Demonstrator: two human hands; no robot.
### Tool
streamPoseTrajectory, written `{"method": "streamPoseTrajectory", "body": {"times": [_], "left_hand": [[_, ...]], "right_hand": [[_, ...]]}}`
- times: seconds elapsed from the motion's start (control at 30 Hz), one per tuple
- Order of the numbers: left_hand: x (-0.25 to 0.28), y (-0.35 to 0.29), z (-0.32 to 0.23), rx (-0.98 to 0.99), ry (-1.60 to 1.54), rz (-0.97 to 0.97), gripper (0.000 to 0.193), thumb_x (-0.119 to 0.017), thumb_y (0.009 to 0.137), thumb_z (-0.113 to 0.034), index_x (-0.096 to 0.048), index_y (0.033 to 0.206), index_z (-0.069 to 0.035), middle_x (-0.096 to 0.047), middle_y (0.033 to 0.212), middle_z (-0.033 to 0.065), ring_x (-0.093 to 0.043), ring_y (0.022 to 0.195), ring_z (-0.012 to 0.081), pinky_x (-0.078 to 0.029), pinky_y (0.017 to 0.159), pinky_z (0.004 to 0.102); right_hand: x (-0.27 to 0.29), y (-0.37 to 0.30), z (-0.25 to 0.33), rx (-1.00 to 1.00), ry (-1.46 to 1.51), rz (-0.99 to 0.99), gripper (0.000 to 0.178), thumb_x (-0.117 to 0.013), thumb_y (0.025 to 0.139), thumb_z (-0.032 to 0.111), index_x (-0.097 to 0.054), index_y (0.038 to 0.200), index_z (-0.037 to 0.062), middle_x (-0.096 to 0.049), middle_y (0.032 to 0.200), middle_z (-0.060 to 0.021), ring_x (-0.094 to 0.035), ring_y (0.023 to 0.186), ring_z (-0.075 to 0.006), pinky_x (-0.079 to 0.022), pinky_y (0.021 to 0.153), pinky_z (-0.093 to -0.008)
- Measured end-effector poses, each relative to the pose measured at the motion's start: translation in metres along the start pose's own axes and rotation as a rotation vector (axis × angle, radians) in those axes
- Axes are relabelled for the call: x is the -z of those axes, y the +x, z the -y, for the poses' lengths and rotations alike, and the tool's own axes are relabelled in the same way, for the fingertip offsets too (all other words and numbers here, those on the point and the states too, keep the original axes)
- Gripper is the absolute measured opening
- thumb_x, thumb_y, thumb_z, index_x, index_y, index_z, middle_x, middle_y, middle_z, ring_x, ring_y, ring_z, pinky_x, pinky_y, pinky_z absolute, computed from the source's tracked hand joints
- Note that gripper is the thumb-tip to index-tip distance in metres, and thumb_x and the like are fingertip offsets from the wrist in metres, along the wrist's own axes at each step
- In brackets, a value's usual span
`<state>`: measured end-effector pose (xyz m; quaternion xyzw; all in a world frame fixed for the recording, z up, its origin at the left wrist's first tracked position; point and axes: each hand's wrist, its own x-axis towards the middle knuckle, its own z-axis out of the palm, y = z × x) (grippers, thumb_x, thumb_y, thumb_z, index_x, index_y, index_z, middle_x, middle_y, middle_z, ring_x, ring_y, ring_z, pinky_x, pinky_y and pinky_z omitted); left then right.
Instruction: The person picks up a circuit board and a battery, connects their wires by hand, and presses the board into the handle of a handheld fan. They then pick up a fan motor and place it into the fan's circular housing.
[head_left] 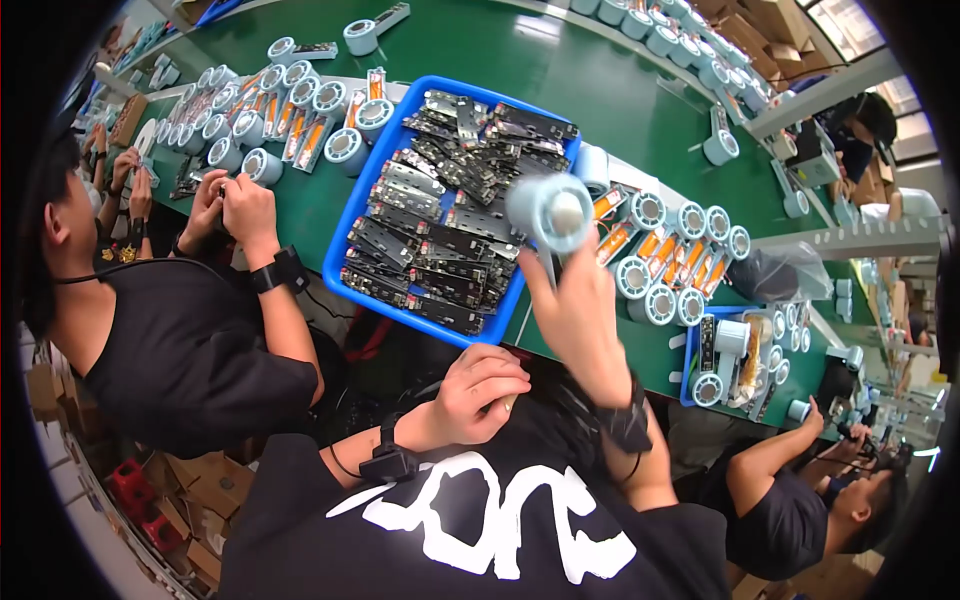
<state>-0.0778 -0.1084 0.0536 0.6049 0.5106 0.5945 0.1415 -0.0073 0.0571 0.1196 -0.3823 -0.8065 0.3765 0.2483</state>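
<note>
My right hand (580,318) grips a light-blue handheld fan (557,213), whose round head is raised at the right edge of the tray and blurred by motion. My left hand (480,393) is closed, its fingers curled in front of my chest, below the tray's near edge. Whatever those fingers may hold is hidden. Between the two workers' places a blue tray (343,240) lies on the table, filled with black circuit-board strips (455,245). Just beyond the held fan stands another light-blue round housing (592,170).
Fan units with orange cells (680,262) lie in rows at the right; more fan units (300,95) are grouped at the left. A blue bin (690,365) holds mixed parts. A co-worker's hands (235,208) work at the left; another person (800,490) sits at the right.
</note>
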Motion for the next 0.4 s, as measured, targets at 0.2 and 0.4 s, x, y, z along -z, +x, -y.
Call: {"method": "streamPoseTrajectory", "body": {"times": [0.2, 0.4], "left_hand": [[0.008, 0.009, 0.007, -0.011, 0.029, -0.021, 0.026, -0.063, 0.071, 0.008, -0.070, 0.094, 0.000, -0.071, 0.096, 0.0130, -0.065, 0.090, 0.0344, -0.054, 0.080, 0.0408], [0.014, 0.007, 0.013, 0.047, 0.081, 0.008, 0.029, -0.065, 0.069, 0.004, -0.070, 0.097, -0.002, -0.071, 0.102, 0.0110, -0.065, 0.095, 0.0339, -0.054, 0.085, 0.0415]], "right_hand": [[-0.063, 0.149, 0.039, 0.230, -0.363, 0.217, 0.050, -0.058, 0.099, 0.034, -0.051, 0.115, -0.0128, -0.069, 0.090, -0.0322, -0.068, 0.087, -0.0494, -0.055, 0.077, -0.0553], [-0.143, 0.200, 0.018, 0.179, -0.670, 0.170, 0.055, -0.063, 0.093, 0.038, -0.055, 0.120, -0.0098, -0.066, 0.116, -0.0332, -0.063, 0.119, -0.0428, -0.056, 0.094, -0.0462]]}}
